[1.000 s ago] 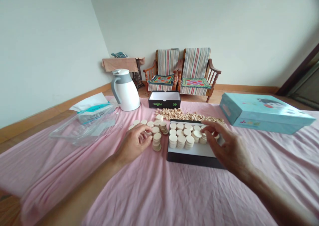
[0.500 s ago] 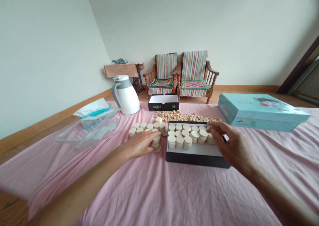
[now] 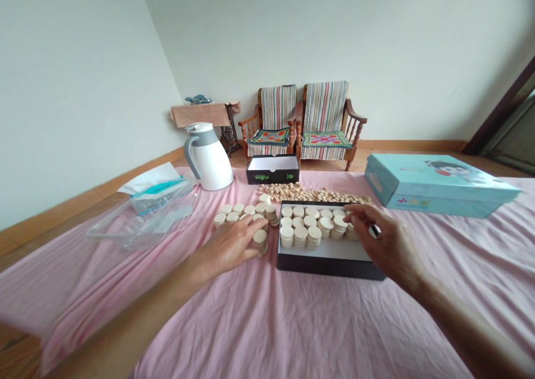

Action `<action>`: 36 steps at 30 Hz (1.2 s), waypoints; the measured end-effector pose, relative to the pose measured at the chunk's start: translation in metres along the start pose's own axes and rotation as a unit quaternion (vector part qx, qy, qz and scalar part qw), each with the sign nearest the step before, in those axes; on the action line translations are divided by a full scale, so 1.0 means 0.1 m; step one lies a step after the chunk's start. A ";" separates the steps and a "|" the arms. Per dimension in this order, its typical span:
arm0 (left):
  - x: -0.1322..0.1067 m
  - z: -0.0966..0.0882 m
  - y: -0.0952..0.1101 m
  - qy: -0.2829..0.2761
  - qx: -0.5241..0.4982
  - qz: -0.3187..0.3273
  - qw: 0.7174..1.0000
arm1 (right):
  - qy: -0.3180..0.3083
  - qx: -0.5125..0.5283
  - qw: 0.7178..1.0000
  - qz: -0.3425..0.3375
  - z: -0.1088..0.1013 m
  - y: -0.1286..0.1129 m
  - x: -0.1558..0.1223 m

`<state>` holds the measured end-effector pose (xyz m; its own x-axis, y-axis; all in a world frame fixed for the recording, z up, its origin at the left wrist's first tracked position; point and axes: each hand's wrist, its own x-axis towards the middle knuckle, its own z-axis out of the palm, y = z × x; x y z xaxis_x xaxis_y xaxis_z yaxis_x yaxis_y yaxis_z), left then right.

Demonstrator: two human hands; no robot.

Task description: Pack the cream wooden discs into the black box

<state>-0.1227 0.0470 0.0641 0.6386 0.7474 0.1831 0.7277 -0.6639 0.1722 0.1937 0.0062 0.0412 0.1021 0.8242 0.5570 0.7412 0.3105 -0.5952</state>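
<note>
A black box with a white floor [image 3: 330, 256] lies on the pink cloth and holds several stacks of pale wooden discs [image 3: 307, 226]. My right hand [image 3: 382, 242] reaches into its right end, fingers closed around a stack of discs there. More disc stacks [image 3: 242, 210] stand on the cloth left of the box. My left hand [image 3: 232, 242] rests among them, fingers curled around the nearest short stack [image 3: 261, 239].
Loose discs [image 3: 305, 192] are strewn behind the box. A small open black box [image 3: 272, 170], a white jug [image 3: 207, 156], a clear plastic bag [image 3: 144, 217] and a light blue carton [image 3: 434, 186] also sit on the cloth. Two wooden armchairs stand by the far wall.
My left hand has closed in on the nearest stack outside the box. My right hand stayed at the box's right end, shifting slightly on its stack. The view moved a little.
</note>
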 end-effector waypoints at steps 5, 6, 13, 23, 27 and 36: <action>0.07 0.03 0.03 -0.033 0.046 0.020 0.998 | -0.007 -0.010 1.000 0.008 -0.02 -0.04 0.00; 0.08 0.04 0.03 -0.040 0.048 0.020 0.998 | -0.010 -0.012 1.000 0.010 -0.02 -0.05 0.00; 0.12 0.07 0.06 -0.066 0.033 -0.006 0.997 | -0.018 0.002 1.000 0.020 -0.02 -0.07 0.00; 0.14 0.15 0.07 -0.102 0.023 -0.016 0.994 | -0.001 0.004 1.000 0.020 -0.05 0.01 0.04; 0.17 0.16 0.08 -0.102 0.004 -0.013 0.995 | 0.019 0.010 1.000 0.022 -0.08 0.09 0.07; 0.19 0.17 0.10 -0.116 -0.008 -0.030 0.993 | 0.022 0.012 0.999 0.032 -0.07 0.15 0.09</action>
<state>-0.0990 0.0548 0.0532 0.6363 0.7695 -0.0547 0.7629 -0.6173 0.1920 0.2106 0.0150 0.0410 0.1794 0.8211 0.5419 0.7160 0.2688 -0.6443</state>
